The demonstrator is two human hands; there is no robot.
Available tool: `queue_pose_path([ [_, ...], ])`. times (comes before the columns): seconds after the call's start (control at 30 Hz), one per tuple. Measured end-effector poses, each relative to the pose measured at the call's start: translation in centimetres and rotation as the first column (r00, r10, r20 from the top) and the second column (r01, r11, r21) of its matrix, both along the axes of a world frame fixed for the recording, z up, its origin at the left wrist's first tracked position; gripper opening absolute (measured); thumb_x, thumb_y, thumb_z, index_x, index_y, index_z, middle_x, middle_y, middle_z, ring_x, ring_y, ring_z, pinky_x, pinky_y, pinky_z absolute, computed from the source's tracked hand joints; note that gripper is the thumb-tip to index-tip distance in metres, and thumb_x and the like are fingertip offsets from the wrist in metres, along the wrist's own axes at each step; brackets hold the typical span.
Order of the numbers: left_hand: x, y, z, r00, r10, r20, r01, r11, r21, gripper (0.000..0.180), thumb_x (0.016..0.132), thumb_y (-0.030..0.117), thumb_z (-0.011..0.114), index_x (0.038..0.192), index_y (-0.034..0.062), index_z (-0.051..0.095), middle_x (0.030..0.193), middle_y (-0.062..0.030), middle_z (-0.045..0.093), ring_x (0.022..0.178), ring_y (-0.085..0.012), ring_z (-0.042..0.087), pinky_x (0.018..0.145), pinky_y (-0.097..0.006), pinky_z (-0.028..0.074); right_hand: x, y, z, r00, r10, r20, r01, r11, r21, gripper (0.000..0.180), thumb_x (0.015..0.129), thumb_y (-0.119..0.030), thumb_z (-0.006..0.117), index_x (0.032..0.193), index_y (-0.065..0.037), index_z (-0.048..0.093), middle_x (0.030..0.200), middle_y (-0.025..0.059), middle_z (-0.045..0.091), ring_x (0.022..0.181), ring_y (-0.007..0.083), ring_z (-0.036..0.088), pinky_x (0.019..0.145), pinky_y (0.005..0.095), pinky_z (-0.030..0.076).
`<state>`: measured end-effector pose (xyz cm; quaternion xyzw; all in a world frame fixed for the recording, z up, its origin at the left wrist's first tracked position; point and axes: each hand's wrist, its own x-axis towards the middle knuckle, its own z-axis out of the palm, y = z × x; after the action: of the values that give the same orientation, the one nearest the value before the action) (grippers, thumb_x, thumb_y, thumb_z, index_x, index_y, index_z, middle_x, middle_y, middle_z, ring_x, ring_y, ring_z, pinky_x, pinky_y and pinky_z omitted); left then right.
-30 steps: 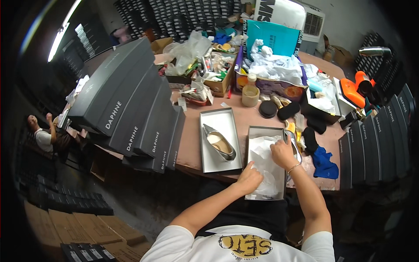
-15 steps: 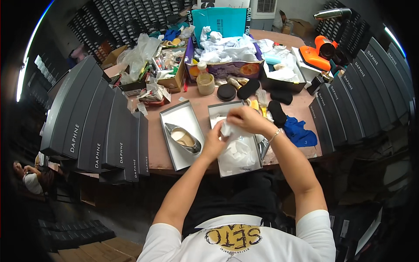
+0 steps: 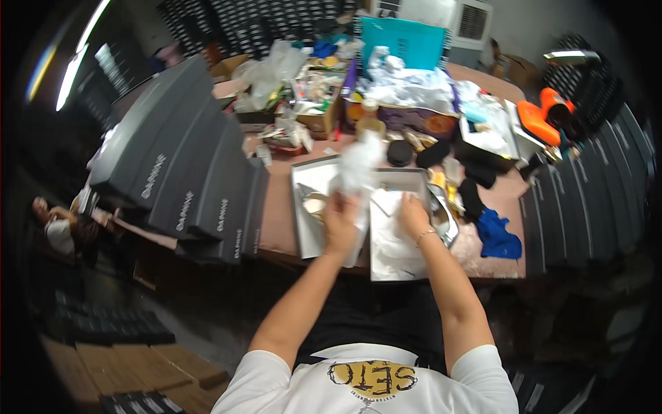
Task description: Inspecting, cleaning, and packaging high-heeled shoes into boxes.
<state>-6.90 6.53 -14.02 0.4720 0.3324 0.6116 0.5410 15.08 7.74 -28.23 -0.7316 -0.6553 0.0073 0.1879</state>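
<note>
While the sheet of white tissue paper (image 3: 358, 172) is lifted clear of the table, blurred by motion, the left hand (image 3: 340, 222) is closed on its lower end, so the paper stands up above the two open grey shoe boxes. The right hand (image 3: 414, 215) lies with fingers spread, gripping nothing, pressing flat on more white tissue inside the right-hand box (image 3: 396, 255). The left-hand box (image 3: 307, 221) holds a pale metallic shoe (image 3: 316, 204), partly hidden behind the left hand. Judged from this layout, the packing is mid-way: the right box appears lined but empty of a shoe as far as can be seen, one shoe sits in the neighbouring box, and the raised sheet is not yet laid down; neither box is closed. Both boxes sit at the near edge of the brown table (image 3: 276, 214), the right one reaching or slightly overhanging it. Open room is tight: a slanted row of dark lidded boxes (image 3: 179, 179) crowds the left, a blue cloth (image 3: 498, 238) and black items lie just right, and clutter fills the far side. The only bare tabletop is a strip between the dark boxes and the left-hand box.
</note>
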Motion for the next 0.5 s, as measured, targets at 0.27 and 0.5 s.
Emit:
queue_pose_path([
  [0.27, 2.6, -3.9, -4.0, 0.423, -0.089, -0.902, 0.587, 0.785, 0.199, 0.023, 0.071, 0.004, 0.062, 0.094, 0.0035, 0.063, 0.096, -0.0141, 0.060, 0.097, -0.0336, 0.056, 0.097, -0.052, 0.038, 2.5, 1.2, 6.2, 0.965, 0.215, -0.153, -0.246, 0.941, -0.230, 0.030, 0.077, -0.012, 0.065, 0.105, -0.003, 0.058, 0.095, 0.0183, 0.060, 0.088, 0.0369, 0.060, 0.079, 0.0422, 0.051],
  [0.5, 8.9, -1.0, -8.9, -0.215, -0.110, -0.970, 0.596, 0.772, -0.220, 0.028, 0.076, 0.009, 0.061, 0.102, 0.0028, 0.067, 0.117, -0.0180, 0.055, 0.113, -0.0347, 0.050, 0.103, -0.067, 0.025, -0.4, -2.7, 17.8, 0.671, 0.198, -0.715, -0.153, 0.980, 0.128, 0.046, 0.075, 0.002, 0.061, 0.119, -0.005, 0.047, 0.093, 0.0113, 0.062, 0.074, 0.0189, 0.061, 0.061, 0.0292, 0.048],
])
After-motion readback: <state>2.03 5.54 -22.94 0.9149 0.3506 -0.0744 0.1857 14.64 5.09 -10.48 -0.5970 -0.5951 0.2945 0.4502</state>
